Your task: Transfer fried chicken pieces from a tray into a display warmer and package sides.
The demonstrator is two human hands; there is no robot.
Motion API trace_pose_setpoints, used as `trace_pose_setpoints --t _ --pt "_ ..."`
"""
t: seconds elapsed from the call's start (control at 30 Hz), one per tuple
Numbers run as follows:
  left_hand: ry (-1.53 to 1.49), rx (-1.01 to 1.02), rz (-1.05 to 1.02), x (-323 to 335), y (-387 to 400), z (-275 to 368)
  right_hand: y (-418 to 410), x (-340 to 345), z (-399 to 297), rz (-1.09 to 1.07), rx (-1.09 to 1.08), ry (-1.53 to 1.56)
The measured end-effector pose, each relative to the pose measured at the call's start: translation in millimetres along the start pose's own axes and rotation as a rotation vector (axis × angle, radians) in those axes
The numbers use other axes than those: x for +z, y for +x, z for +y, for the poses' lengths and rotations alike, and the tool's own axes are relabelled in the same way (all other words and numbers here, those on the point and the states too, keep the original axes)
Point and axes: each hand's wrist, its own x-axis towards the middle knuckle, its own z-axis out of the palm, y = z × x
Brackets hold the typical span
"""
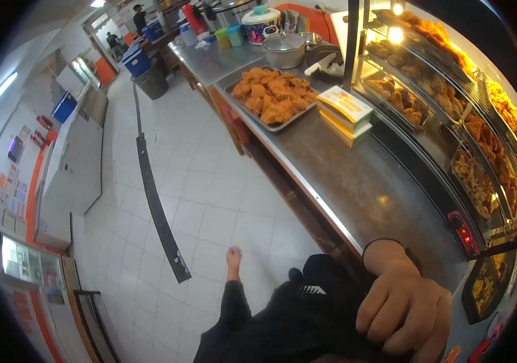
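My left hand (233, 257) hangs over the tiled floor, small in view, below a dark sleeve. Close to the camera at the lower right is my right hand (403, 308), back upward, fingers bent, a dark band at the wrist; its fingertips and palm are hidden. Ahead, a metal tray (273, 129) heaped with fried chicken (274, 94) rests on the steel counter (353, 177). Stacked yellow and white cartons (345, 109) stand beside the tray. To the right, a lit glass warming cabinet (435, 109) holds trays of fried food on several levels.
A lidded pot (285, 51), a patterned cooker (261, 26) and cups stand at the counter's far end. On the floor, a dark strip (161, 208) runs beside the counter; farther off are a grey bin (152, 85) with a blue cooler (136, 61) above it and a distant person (139, 19).
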Motion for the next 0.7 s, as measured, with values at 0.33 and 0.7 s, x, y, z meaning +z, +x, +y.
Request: trace_pose_setpoints --t 0.33,0.7 --pt "0.310 0.308 -0.661 38 145 332 -36 -154 10 -0.316 0.132 -0.767" --pt "0.765 1.141 -0.778 391 237 599 -68 -196 67 0.424 0.321 -0.860"
